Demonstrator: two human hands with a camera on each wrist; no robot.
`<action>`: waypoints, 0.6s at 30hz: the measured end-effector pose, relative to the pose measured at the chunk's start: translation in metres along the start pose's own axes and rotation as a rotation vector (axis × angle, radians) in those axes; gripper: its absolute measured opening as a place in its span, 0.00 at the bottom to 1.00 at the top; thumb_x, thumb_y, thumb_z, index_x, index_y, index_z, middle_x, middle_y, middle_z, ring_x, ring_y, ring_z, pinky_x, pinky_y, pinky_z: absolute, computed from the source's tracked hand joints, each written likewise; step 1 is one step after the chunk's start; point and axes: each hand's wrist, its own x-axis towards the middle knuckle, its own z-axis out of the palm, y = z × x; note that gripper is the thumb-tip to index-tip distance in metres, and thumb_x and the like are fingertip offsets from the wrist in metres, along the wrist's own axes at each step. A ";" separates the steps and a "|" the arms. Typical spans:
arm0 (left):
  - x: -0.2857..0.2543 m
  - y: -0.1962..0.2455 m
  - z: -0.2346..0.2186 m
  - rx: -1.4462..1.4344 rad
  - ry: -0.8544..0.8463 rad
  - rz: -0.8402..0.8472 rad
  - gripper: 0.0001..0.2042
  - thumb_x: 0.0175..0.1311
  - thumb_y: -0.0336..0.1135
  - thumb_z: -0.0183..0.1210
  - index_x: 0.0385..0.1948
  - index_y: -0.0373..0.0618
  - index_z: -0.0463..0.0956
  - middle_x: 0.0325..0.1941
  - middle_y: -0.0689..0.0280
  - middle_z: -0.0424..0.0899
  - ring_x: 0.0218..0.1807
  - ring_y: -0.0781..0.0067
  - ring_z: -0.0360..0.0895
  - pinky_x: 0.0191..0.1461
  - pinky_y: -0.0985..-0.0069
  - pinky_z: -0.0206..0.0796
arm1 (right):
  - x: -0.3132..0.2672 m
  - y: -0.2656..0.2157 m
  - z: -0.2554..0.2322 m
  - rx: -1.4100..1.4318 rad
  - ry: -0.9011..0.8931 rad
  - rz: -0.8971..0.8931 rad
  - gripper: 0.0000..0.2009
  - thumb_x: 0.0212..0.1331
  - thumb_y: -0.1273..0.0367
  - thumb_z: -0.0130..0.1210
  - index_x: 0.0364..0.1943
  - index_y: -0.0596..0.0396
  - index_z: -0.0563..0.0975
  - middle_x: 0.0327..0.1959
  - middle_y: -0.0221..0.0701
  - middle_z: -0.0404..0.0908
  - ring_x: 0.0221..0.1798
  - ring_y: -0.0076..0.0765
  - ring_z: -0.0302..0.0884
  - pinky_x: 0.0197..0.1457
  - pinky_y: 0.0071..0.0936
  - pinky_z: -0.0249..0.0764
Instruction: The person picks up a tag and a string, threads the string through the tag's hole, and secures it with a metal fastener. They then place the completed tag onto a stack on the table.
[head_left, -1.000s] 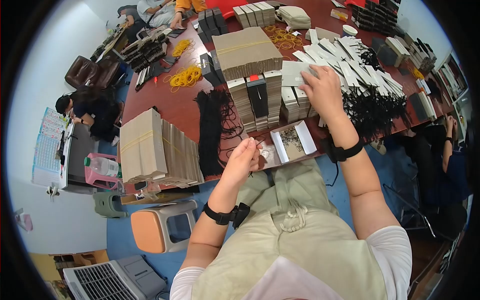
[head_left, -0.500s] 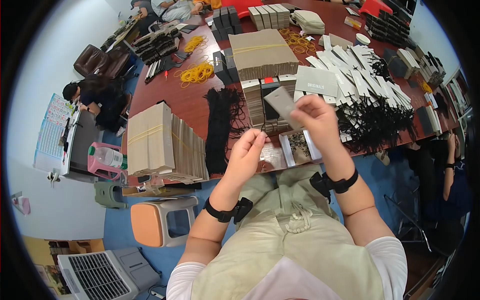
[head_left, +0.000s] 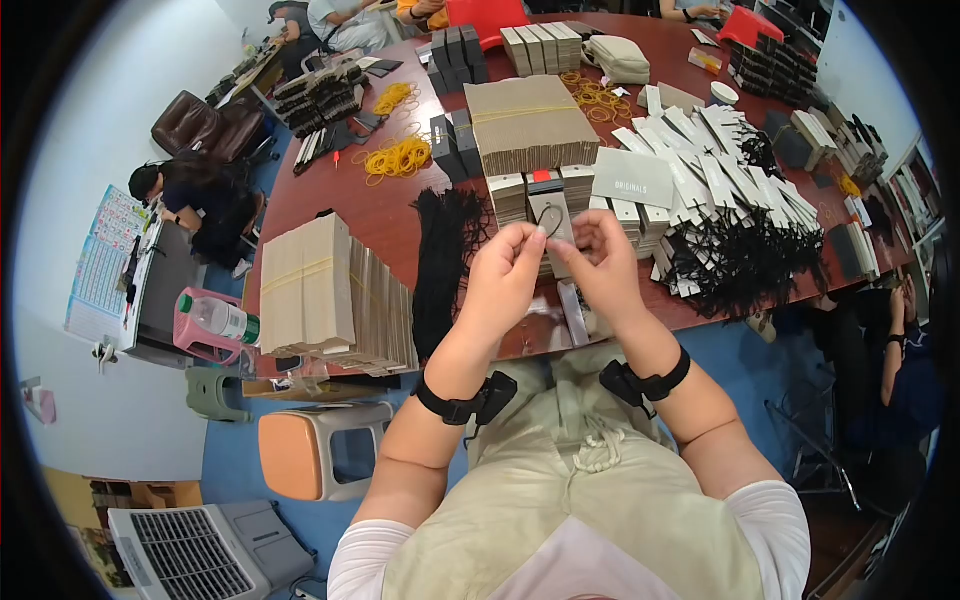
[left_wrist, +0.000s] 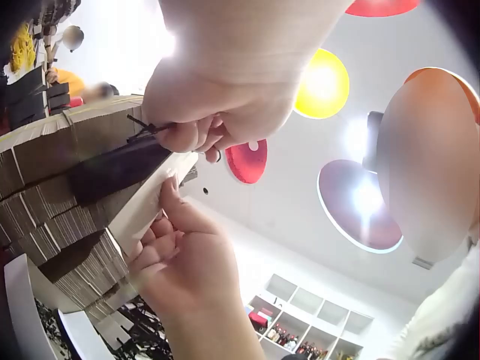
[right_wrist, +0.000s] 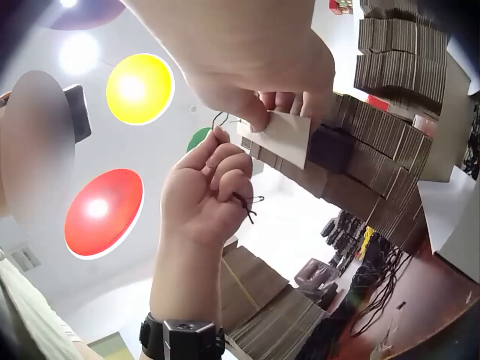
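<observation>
My right hand [head_left: 603,262] pinches a pale narrow tag [head_left: 548,210] between thumb and fingers. Against its lower end, my left hand [head_left: 503,275] holds a thin black cord [head_left: 551,219], whose loop lies over the tag. In the right wrist view the cord [right_wrist: 220,119] runs from the left hand's fingertips [right_wrist: 218,136] to the tag [right_wrist: 281,138], and a knotted cord end [right_wrist: 244,199] pokes out of the curled fingers. The left wrist view shows the right thumb flat on the tag [left_wrist: 144,201].
Banded grey card stacks [head_left: 532,120] stand just beyond the hands, another pile [head_left: 310,290] at left. Black cords [head_left: 440,262] lie between. An open box [head_left: 574,312] sits below the right hand. Strung white tags [head_left: 715,160] and an "ORIGINALS" card [head_left: 633,178] are at right.
My right hand has left the white cards at right with a tag and brought it to my left hand. The cord's loop now lies over the tag.
</observation>
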 end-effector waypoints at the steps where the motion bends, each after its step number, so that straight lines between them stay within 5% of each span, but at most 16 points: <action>1: 0.000 -0.005 0.000 0.003 -0.002 -0.017 0.10 0.68 0.35 0.47 0.32 0.37 0.72 0.29 0.71 0.75 0.32 0.86 0.67 0.38 0.85 0.61 | 0.002 -0.005 0.002 -0.134 0.046 -0.053 0.18 0.45 0.70 0.64 0.39 0.58 0.69 0.30 0.29 0.72 0.32 0.23 0.70 0.33 0.19 0.67; 2: -0.001 -0.007 0.000 0.006 -0.005 -0.034 0.10 0.68 0.35 0.47 0.32 0.37 0.72 0.29 0.71 0.75 0.32 0.86 0.67 0.37 0.84 0.61 | 0.005 -0.009 0.002 -0.359 0.086 -0.194 0.25 0.37 0.67 0.67 0.42 0.58 0.68 0.32 0.35 0.71 0.34 0.36 0.70 0.35 0.28 0.69; 4: -0.005 -0.008 -0.002 -0.045 0.010 -0.075 0.11 0.68 0.36 0.47 0.32 0.37 0.73 0.29 0.71 0.75 0.33 0.86 0.68 0.38 0.84 0.62 | 0.011 -0.009 0.007 -0.530 0.133 -0.339 0.26 0.35 0.68 0.67 0.42 0.58 0.68 0.34 0.38 0.70 0.36 0.43 0.70 0.38 0.33 0.69; 6: -0.007 -0.012 -0.004 -0.083 0.007 -0.071 0.11 0.68 0.38 0.47 0.31 0.41 0.72 0.22 0.76 0.69 0.22 0.90 0.59 0.25 0.87 0.51 | 0.014 -0.010 0.012 -0.589 0.167 -0.385 0.25 0.34 0.68 0.67 0.40 0.58 0.70 0.34 0.40 0.72 0.37 0.50 0.70 0.41 0.39 0.68; 7: -0.008 -0.013 -0.006 -0.101 0.005 -0.068 0.11 0.68 0.39 0.47 0.30 0.43 0.71 0.18 0.78 0.65 0.17 0.92 0.55 0.19 0.89 0.45 | 0.014 -0.008 0.012 -0.592 0.185 -0.442 0.23 0.35 0.69 0.67 0.40 0.58 0.71 0.34 0.40 0.72 0.38 0.50 0.70 0.41 0.39 0.68; 9: -0.014 -0.014 -0.013 -0.079 0.031 -0.158 0.12 0.68 0.39 0.48 0.30 0.40 0.72 0.21 0.76 0.69 0.21 0.90 0.62 0.24 0.87 0.54 | 0.015 0.000 0.012 -0.596 0.217 -0.554 0.20 0.36 0.70 0.66 0.38 0.58 0.72 0.34 0.39 0.73 0.38 0.49 0.71 0.41 0.38 0.68; 10: -0.016 -0.016 -0.012 -0.147 0.024 -0.134 0.11 0.67 0.39 0.48 0.29 0.42 0.71 0.18 0.78 0.65 0.18 0.92 0.56 0.20 0.88 0.47 | 0.013 -0.001 0.011 -0.588 0.229 -0.558 0.17 0.37 0.72 0.65 0.35 0.58 0.73 0.32 0.38 0.75 0.36 0.48 0.72 0.38 0.37 0.69; 13: -0.020 -0.020 -0.014 -0.159 0.004 -0.130 0.10 0.67 0.39 0.49 0.30 0.42 0.71 0.19 0.78 0.66 0.19 0.92 0.57 0.21 0.88 0.48 | 0.012 0.007 0.008 -0.593 0.336 -0.653 0.17 0.38 0.74 0.65 0.36 0.58 0.73 0.32 0.37 0.76 0.35 0.47 0.73 0.37 0.36 0.70; 18: -0.026 -0.021 -0.014 -0.177 -0.001 -0.063 0.08 0.67 0.36 0.50 0.33 0.41 0.71 0.23 0.78 0.67 0.24 0.92 0.60 0.26 0.90 0.52 | 0.003 -0.005 -0.006 -0.430 0.210 -0.424 0.11 0.39 0.75 0.64 0.27 0.57 0.73 0.30 0.35 0.78 0.35 0.44 0.75 0.38 0.33 0.71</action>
